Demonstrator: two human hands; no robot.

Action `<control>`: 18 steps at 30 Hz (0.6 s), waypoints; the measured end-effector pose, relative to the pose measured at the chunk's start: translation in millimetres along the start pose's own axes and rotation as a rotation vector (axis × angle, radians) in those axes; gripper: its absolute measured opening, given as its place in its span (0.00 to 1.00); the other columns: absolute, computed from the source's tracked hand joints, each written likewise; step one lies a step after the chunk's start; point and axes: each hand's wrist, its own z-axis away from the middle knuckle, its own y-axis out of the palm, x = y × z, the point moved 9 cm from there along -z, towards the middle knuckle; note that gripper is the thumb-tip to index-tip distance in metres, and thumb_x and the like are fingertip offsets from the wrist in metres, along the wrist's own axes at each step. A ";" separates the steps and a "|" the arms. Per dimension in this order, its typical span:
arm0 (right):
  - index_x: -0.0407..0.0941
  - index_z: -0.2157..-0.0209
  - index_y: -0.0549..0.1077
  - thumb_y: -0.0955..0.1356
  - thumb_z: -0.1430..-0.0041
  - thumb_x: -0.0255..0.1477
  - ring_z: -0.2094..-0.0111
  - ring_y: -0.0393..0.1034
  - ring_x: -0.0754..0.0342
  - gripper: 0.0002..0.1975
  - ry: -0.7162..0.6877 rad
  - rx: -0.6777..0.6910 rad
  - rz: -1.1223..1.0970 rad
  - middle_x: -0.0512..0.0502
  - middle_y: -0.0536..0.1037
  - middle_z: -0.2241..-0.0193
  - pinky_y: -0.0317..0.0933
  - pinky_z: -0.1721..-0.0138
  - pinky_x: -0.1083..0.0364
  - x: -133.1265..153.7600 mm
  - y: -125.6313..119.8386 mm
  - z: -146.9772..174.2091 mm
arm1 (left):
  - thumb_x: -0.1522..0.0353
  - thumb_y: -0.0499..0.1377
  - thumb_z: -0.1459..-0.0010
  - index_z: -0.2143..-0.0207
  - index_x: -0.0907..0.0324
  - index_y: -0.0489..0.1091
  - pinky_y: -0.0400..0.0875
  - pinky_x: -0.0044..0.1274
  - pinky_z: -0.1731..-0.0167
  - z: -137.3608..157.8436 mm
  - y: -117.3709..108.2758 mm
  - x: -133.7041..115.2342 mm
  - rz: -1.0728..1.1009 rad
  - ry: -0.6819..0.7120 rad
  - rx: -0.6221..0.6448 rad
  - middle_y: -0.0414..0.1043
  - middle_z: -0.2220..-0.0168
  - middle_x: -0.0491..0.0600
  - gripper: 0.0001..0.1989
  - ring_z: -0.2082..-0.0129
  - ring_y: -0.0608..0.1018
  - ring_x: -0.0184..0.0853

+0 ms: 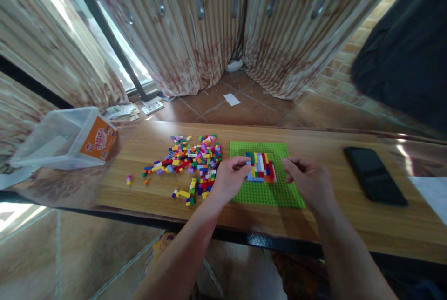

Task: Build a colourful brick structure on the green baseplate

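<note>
Your left hand [228, 179] was at the left side of the brick build [260, 167], with its thumb and fingers bent and only a small gap between the tips. They were very near to the build or touching it; I could not tell which, nor whether a brick was held there. Your right hand [314, 186] stood over the right edge of the green baseplate [265, 198], apart from the build. Its fingers were curled toward the thumb, and I could not tell if they had hold of something small. The build, of many colours, sat on the baseplate, between your two hands. The baseplate lay on the wooden surface [118, 193]. To its left the loose bricks [206, 153] were spread in a heap, and well to its right lay a black phone [375, 176].
</note>
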 end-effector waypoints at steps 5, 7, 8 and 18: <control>0.43 0.73 0.76 0.71 0.51 0.41 0.82 0.62 0.59 0.14 -0.003 0.026 -0.091 0.52 0.71 0.84 0.57 0.79 0.59 6.7 3.4 1.5 | 0.69 0.64 0.53 0.67 0.62 0.77 0.65 0.20 0.75 0.8 2.2 -2.6 0.132 -0.020 -0.012 0.74 0.75 0.44 0.08 0.77 0.71 0.26; 0.43 0.70 0.77 0.72 0.51 0.41 0.78 0.67 0.58 0.15 -0.027 0.119 -0.115 0.50 0.76 0.79 0.61 0.75 0.58 8.4 15.8 5.8 | 0.69 0.65 0.54 0.69 0.62 0.76 0.66 0.20 0.74 1.4 2.9 -5.3 0.132 -0.004 -0.003 0.74 0.75 0.44 0.08 0.77 0.71 0.26; 0.44 0.68 0.78 0.72 0.51 0.41 0.75 0.69 0.56 0.15 -0.048 0.180 -0.118 0.48 0.78 0.75 0.64 0.72 0.57 10.4 23.3 9.5 | 0.68 0.66 0.54 0.69 0.62 0.75 0.67 0.20 0.74 1.8 3.2 -6.5 0.124 0.004 0.001 0.73 0.76 0.44 0.08 0.77 0.71 0.26; 0.48 0.61 0.79 0.69 0.42 0.38 0.65 0.75 0.52 0.12 -0.165 0.405 0.121 0.49 0.82 0.67 0.66 0.62 0.55 28.1 51.5 36.4 | 0.64 0.66 0.52 0.73 0.62 0.72 0.66 0.20 0.74 5.9 16.3 -11.5 0.029 0.048 0.115 0.72 0.76 0.45 0.10 0.76 0.71 0.26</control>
